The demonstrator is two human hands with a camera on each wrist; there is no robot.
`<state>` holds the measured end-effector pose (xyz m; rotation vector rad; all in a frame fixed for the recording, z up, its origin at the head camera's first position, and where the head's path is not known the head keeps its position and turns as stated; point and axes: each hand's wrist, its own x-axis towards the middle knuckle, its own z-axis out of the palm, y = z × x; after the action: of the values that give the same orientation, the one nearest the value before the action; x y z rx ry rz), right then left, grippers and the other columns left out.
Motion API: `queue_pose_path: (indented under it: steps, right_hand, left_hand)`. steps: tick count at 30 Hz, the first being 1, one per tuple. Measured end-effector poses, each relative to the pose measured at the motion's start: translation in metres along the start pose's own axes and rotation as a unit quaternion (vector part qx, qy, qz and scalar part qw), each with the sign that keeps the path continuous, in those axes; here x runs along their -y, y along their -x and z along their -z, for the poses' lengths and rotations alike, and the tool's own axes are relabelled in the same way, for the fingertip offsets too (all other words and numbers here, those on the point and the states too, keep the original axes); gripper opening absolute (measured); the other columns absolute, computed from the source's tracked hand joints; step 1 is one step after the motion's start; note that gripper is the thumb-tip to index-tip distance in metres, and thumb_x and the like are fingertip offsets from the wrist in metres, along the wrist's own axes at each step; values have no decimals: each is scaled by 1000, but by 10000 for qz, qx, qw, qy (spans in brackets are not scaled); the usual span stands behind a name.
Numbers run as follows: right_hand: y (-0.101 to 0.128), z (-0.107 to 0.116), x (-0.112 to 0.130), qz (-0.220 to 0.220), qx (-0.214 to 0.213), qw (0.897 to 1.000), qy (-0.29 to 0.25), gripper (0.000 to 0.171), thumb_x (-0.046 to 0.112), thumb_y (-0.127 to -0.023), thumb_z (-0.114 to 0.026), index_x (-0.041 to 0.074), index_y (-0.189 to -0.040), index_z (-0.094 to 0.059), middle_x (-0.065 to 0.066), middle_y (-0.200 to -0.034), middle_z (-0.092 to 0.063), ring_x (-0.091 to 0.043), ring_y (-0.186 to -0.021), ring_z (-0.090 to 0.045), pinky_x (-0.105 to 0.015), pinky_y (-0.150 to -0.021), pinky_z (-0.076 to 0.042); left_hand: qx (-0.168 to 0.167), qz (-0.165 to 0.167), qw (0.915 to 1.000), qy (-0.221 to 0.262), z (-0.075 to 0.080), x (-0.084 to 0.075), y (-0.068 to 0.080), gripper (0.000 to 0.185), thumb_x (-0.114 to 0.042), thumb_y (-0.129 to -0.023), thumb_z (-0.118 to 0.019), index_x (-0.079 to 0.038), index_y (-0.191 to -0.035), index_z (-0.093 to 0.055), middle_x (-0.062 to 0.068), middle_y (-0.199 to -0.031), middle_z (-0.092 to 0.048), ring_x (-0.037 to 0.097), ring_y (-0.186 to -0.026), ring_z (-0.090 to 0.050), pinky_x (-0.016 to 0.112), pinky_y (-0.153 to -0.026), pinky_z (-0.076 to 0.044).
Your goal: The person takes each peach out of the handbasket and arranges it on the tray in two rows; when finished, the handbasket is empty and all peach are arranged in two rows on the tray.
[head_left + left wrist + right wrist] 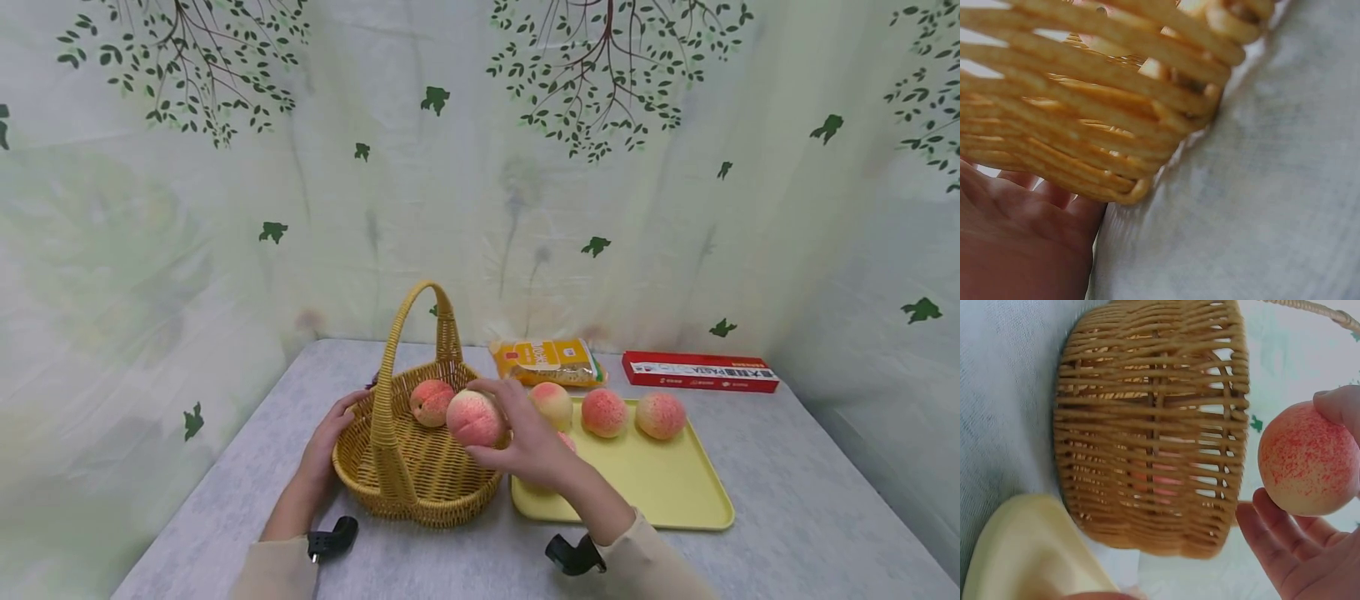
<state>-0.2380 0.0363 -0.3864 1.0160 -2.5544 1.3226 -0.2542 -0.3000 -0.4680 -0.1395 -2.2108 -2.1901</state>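
Observation:
A woven wicker basket with a tall handle stands on the grey table, one peach lying inside it. My right hand grips a pink-and-cream peach over the basket's right rim; in the right wrist view that peach sits between thumb and fingers beside the basket. My left hand rests against the basket's left wall, fingers laid on the weave. A yellow tray to the right carries three peaches along its far edge; another is mostly hidden behind my right hand.
A yellow snack bag and a red flat box lie at the back of the table behind the tray. A leaf-print curtain closes in the back and both sides. Grey tabletop stretches right of the tray.

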Motion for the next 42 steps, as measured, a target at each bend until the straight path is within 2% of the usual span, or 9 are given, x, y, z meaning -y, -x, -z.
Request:
queue_pose_path:
  steps: [8,13,15,20,24,27,31,36,42]
  right_hand:
    - [8,12,-8,105,-437,9990,-33,75,23,-79,-82,33,-143,-43,2,-131,-48,-13,-109,-54,-28,-84,-53]
    - [11,21,-11,14,-606,9980,-185,75,22,-79,-83,32,-142,-43,1,-136,-48,-16,-110,-52,-29,-82,-53]
    - [13,24,-13,-76,-649,9974,-313,75,22,-79,-84,32,-141,-44,-1,-136,-47,-18,-107,-53,-30,-79,-55]
    - [21,30,-19,-311,-737,9952,-571,76,19,-79,-85,36,-141,-43,-3,-137,-46,-22,-96,-60,-31,-70,-58]
    - [27,36,-27,-238,-873,9948,-471,76,21,-79,-85,34,-141,-44,-2,-137,-46,-21,-101,-59,-29,-76,-57]
    - [32,43,-35,-129,-975,9943,-413,74,21,-79,-85,29,-141,-44,-1,-136,-48,-18,-103,-58,-27,-79,-56]
    - [40,54,-45,-116,-1119,9926,-464,73,18,-80,-84,23,-141,-45,-1,-131,-54,-15,-96,-61,-27,-76,-57]
    - [48,64,-53,-365,-1223,9911,-376,75,20,-81,-83,22,-144,-41,-3,-129,-56,-19,-99,-63,-27,-81,-57]
    - [57,68,-59,-778,-1238,9890,-215,79,24,-82,-82,24,-148,-37,-2,-140,-49,-24,-112,-60,-27,-88,-54]
  left_hand:
    - [9,-57,10000,74,1,3,0,44,-31,-109,-30,-13,-149,-37,-7,-153,-34,-10,-125,-44,7,-100,-35]
    - [39,-157,9998,68,2,5,0,42,-30,-109,-31,-15,-147,-39,-13,-144,-41,-9,-121,-49,10,-98,-40]
    - [60,-214,9997,79,3,6,0,43,-29,-109,-31,-12,-148,-38,-16,-140,-44,-8,-119,-51,10,-97,-42]
    - [96,-200,9997,91,3,5,0,47,-29,-109,-30,-7,-150,-34,-9,-148,-40,-9,-121,-49,9,-98,-40]
    - [103,-188,9998,54,3,4,0,48,-30,-109,-29,-8,-151,-34,-6,-152,-36,-10,-123,-46,8,-99,-37]
    - [87,-233,9997,-4,2,3,0,47,-29,-109,-29,-8,-150,-35,-11,-147,-40,-10,-122,-47,8,-98,-38]
    - [62,-235,9997,-18,2,4,0,44,-29,-109,-30,-11,-148,-39,-16,-142,-41,-10,-123,-46,8,-98,-37]
    - [54,-190,9998,80,2,3,-2,43,-30,-108,-31,-15,-148,-39,-11,-146,-39,-9,-123,-46,8,-99,-38]
    - [50,-203,9998,21,3,2,-2,46,-30,-108,-31,-12,-150,-37,-4,-153,-34,-11,-125,-43,7,-99,-36]
